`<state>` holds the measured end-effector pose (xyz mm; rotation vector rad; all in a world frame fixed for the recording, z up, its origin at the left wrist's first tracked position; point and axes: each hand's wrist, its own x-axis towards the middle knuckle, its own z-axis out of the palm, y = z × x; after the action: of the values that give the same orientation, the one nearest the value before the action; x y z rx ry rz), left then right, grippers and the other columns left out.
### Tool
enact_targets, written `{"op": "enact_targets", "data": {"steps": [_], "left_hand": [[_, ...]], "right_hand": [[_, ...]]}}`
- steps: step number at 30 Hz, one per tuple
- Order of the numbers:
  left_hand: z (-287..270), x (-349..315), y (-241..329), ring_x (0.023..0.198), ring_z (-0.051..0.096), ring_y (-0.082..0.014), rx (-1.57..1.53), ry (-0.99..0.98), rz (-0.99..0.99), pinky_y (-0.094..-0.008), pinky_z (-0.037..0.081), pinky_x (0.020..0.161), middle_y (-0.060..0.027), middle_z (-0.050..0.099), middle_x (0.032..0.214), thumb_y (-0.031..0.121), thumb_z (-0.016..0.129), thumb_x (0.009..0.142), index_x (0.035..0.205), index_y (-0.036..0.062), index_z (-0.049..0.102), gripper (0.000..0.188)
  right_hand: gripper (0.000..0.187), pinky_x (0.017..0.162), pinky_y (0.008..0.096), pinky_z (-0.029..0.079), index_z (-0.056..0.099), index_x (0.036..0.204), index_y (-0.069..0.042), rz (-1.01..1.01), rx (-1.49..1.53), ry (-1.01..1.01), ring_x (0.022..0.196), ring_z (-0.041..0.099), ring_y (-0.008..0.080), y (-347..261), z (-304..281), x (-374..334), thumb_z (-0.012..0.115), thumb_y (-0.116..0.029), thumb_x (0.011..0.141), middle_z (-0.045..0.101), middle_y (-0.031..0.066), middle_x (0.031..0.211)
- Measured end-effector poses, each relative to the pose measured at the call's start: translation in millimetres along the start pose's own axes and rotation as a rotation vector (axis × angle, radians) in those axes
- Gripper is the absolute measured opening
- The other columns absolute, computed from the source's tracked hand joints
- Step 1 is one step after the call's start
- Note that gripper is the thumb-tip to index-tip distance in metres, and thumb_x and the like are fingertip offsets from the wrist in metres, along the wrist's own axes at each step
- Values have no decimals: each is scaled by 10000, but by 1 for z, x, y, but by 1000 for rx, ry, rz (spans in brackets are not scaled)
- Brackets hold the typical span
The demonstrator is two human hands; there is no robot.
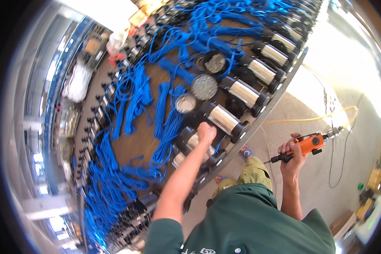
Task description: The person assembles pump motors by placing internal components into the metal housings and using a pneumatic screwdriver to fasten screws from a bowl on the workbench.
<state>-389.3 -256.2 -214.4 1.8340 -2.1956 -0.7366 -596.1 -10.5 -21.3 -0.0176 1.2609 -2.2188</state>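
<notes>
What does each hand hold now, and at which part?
Right hand grips the orange power tool by its body. Left hand rests on a steel pump; a hold cannot be told.

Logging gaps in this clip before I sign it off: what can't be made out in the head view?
- Left hand: fingers curl over a steel-bodied black-capped cylindrical pump; the hand hides the contact.
- Orange handheld power driver: the right hand wraps its grip; the black tip is too small to read.
- Far pumps and blue coiled cables: squeezed and blurred near the fisheye rim.
- Lower pumps: hidden by the left forearm.
</notes>
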Motion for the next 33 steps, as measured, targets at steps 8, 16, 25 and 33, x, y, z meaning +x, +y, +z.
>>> {"op": "enact_targets", "data": {"steps": [8, 16, 25, 33], "left_hand": [[-255, -152, 36, 457, 247, -60, -1333, -559, -423, -237, 174, 415, 61, 273, 579, 346, 483, 1008, 725, 108, 418, 375], [-289, -279, -41, 567, 419, -102, -1960, -256, -320, -220, 296, 455, -23, 474, 689, 219, 509, 1001, 908, 33, 553, 212], [-294, -324, -99, 690, 592, -170, -2076, -101, -247, -237, 411, 523, -80, 633, 795, 193, 510, 999, 964, 27, 585, 186], [-291, -318, -106, 519, 467, -100, -2013, -106, -338, -251, 338, 471, -25, 592, 684, 169, 579, 963, 886, 13, 607, 177]], "right_hand": [[310, 586, 341, 452, 438, 1065, -4, -212, 287, -599, 578, 475, 167, 19, 121, -85, 531, -107, 788, 451, 46, 660], [318, 607, 355, 457, 431, 1077, -6, 59, 384, -1020, 596, 499, 166, 57, 204, -223, 580, -89, 808, 465, 39, 663], [308, 597, 346, 454, 431, 1064, -5, 25, 227, -1153, 572, 489, 158, 93, 201, -291, 562, -100, 803, 455, 42, 654], [300, 646, 358, 469, 397, 1066, -34, -70, 173, -1307, 611, 507, 173, 102, 190, -295, 530, -17, 798, 501, 81, 695]]}}
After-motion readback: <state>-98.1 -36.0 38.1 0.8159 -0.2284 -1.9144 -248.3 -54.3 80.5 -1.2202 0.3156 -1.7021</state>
